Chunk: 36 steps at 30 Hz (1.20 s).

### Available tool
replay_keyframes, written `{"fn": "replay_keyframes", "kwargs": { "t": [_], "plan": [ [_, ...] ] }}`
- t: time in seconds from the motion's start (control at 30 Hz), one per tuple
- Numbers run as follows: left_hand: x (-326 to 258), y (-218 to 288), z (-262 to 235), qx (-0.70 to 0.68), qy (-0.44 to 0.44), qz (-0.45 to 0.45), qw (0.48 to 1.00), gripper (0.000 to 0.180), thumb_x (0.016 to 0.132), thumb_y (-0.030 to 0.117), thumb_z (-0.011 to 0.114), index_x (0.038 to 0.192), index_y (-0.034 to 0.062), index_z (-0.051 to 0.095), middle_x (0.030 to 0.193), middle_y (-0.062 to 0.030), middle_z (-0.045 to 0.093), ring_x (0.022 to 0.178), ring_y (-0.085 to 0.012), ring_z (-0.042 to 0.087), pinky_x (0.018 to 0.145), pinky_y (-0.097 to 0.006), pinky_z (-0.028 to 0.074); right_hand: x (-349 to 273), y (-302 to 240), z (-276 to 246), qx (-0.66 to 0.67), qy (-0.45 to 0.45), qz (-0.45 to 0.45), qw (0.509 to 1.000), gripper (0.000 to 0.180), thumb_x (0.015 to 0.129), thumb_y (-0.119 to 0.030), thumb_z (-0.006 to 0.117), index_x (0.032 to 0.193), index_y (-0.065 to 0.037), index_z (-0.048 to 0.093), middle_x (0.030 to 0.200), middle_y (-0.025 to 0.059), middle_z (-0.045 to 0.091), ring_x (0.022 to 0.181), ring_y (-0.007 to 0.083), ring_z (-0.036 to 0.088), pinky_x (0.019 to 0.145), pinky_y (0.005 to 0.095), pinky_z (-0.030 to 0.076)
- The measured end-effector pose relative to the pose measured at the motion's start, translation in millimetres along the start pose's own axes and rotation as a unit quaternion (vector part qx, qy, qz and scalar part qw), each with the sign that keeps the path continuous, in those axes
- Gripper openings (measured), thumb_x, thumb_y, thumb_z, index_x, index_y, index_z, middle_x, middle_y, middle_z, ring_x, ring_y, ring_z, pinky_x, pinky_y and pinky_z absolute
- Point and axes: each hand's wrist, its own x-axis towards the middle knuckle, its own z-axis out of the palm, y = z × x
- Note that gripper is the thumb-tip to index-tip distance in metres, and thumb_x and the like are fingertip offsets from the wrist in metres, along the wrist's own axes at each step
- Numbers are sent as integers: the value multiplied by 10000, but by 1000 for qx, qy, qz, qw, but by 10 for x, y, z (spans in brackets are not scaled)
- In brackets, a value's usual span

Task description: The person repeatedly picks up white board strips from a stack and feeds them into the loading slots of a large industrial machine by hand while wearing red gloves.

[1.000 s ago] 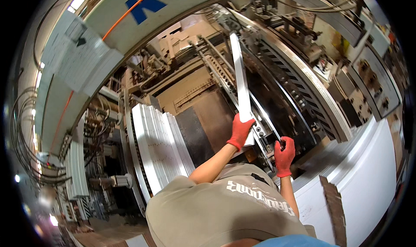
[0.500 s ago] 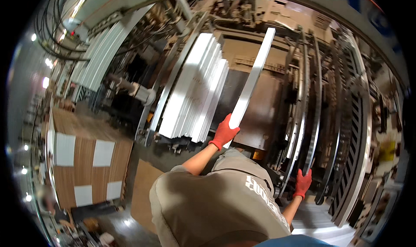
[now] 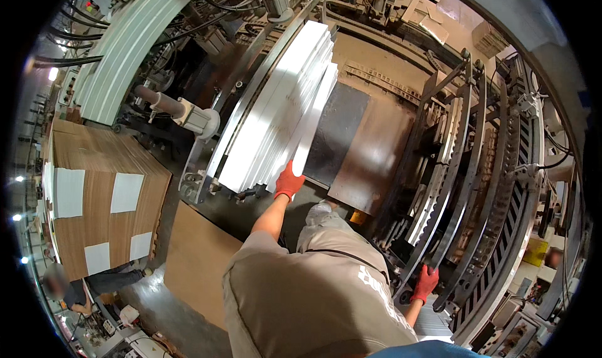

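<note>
My left hand (image 3: 289, 182), in a red glove, is closed on the near end of a long, narrow white strip (image 3: 314, 124). The strip lies along the right side of a tight row of white panels (image 3: 276, 107), which stand on edge between the machine's rails. To the right, my right hand (image 3: 426, 284), also red-gloved, is closed around the near end of a curved metal rail (image 3: 453, 223); part of its grip is hidden. Right of the panels, the machine bed shows a dark plate (image 3: 338, 132) and a brown plate (image 3: 373, 163).
A tall stack of brown and white cardboard (image 3: 113, 201) stands at left, by a brown sheet (image 3: 200, 257) on the floor. A cylinder with a round end (image 3: 194, 119) juts toward the row. Another person (image 3: 103, 289) is at lower left. Striped machine edging (image 3: 501, 239) runs along the right.
My left hand has swung the white strip leftward and down against the row of panels. My right hand stays at the rail. The view has shifted, showing more of the person at lower left.
</note>
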Motion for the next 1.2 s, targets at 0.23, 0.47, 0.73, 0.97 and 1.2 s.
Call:
{"fn": "replay_keyframes", "kwargs": {
  "t": [0.23, 0.47, 0.73, 0.97, 1.2],
  "plan": [
    [286, -427, 176, 169, 132, -81, 973, 539, 762, 250, 627, 1276, 159, 493, 1284, -131, 504, 1179, -330, 490, 924, -481, 412, -8, 37, -7, 60, -16, 51, 997, 256, 826, -170, 659, 995, 21, 634, 847, 113, 683, 759, 220, 632, 712, 374, 477],
    [431, 33, 835, 253, 130, -27, 958, 564, 765, 292, 601, 1312, 202, 491, 1388, -132, 419, 1246, -330, 404, 986, -469, 326, 11, -61, 20, 32, -15, 89, 995, 278, 827, -199, 659, 993, 22, 634, 900, 141, 689, 802, 256, 641, 747, 375, 485],
    [30, 2141, 1424, 32, -107, 493, 863, 578, 805, 265, 633, 1309, 25, 486, 1290, -211, 531, 1247, -364, 457, 1070, -455, 343, -437, -618, -208, -7, 94, 146, 985, 595, 833, -436, 624, 1277, -46, 560, 1235, 182, 611, 1140, 342, 578, 950, 426, 452],
    [-1349, 3313, 1471, -185, -240, 587, 751, 506, 883, 72, 618, 1345, -38, 443, 1336, -199, 488, 1176, -315, 530, 1025, -401, 416, -868, -429, -227, 81, 360, 43, 928, 319, 879, -328, 600, 1061, -66, 607, 995, 133, 630, 936, 338, 609, 814, 428, 484],
    [-2503, 3436, 1728, -164, -321, 631, 687, 497, 869, 32, 637, 1330, -40, 464, 1272, -164, 545, 1149, -262, 541, 990, -360, 427, -1603, 653, -26, 121, 604, 302, 727, 248, 777, -198, 684, 958, -63, 582, 915, 132, 607, 860, 317, 592, 756, 415, 482]
  ]
}}
